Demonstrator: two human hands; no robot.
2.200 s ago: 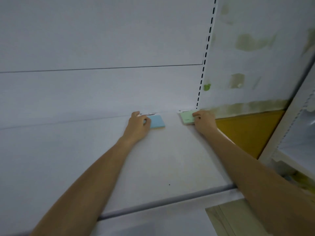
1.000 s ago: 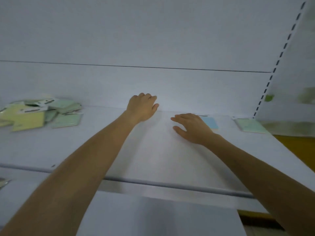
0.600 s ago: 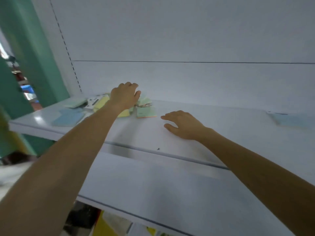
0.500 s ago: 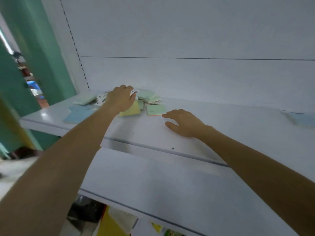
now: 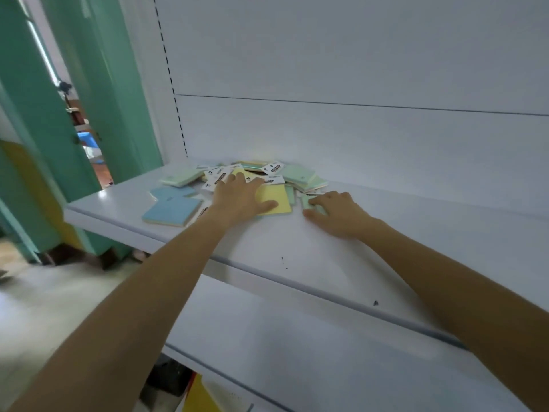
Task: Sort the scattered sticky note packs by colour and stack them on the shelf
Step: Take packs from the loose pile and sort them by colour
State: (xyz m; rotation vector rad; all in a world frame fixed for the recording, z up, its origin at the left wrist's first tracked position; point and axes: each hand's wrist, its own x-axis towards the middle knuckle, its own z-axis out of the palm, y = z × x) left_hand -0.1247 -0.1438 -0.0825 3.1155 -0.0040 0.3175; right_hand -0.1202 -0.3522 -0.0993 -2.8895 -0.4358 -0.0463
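Note:
A loose heap of sticky note packs lies at the left end of the white shelf [image 5: 326, 257]. It holds a yellow pack [image 5: 274, 199], blue packs [image 5: 170, 211], green packs [image 5: 298, 173] and several white header cards. My left hand [image 5: 240, 197] lies flat, fingers spread, on the yellow pack and the cards. My right hand [image 5: 335, 211] rests on the shelf with its fingertips and thumb on a small green pack [image 5: 309, 202] at the heap's right edge. No pack is lifted.
The shelf's white back panel [image 5: 356, 129] rises right behind the heap. A teal door frame [image 5: 98, 93] stands to the left, with floor below. A lower white shelf [image 5: 297, 346] juts out under my arms.
My view and both hands swung left from the blue and green packs set at the shelf's right end. Both hands reached the scattered heap; the left one dropped flat onto it.

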